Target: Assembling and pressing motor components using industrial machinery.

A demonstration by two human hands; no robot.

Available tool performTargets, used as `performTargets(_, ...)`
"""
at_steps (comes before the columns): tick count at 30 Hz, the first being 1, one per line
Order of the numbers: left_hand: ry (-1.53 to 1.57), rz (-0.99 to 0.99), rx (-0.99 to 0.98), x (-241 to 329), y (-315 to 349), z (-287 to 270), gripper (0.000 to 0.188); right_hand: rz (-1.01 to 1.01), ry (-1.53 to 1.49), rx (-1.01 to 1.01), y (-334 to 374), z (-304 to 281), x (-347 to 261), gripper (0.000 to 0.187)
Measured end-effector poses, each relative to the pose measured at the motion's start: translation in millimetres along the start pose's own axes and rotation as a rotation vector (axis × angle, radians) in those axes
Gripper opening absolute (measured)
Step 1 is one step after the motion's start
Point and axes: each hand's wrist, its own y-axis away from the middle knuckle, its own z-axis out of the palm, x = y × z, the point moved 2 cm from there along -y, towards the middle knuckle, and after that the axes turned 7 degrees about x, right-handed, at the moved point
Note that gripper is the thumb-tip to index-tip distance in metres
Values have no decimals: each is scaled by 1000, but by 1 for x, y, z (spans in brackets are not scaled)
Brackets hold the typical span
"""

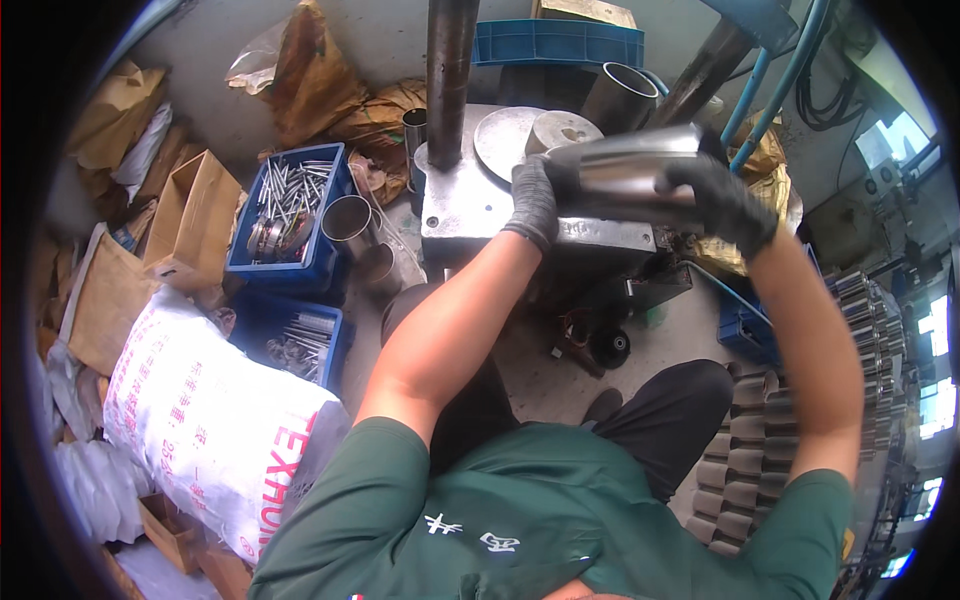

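Note:
A shiny metal cylinder [625, 170] lies sideways between my two dark-gloved hands, above the front of a steel machine bed [465, 215]. My left hand [538, 198] grips its left end, with part of the fingers hidden. Around the right end my right hand [728, 200] is closed, somewhat smeared by motion. Just behind the cylinder, a round metal block [565, 130] sits by a flat disc [497, 145] on the bed. The cylinder's ends are covered, so I cannot tell whether it is hollow.
A thick steel column [450, 80] rises from the bed's left. Blue crates [340, 195] of metal parts and a white sack [205, 400] stand left. An open metal tube [622, 95] is behind. Rows of metal cylinders [750, 450] fill the right floor.

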Motion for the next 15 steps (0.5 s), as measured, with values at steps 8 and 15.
performTargets(8,-421,678,-247,117,89,4,21,1173,-1772,1135,38,107,-142,74)
performTargets(15,-1595,876,25,134,54,-14,62,1356,-2024,1211,13,197,-159,64)
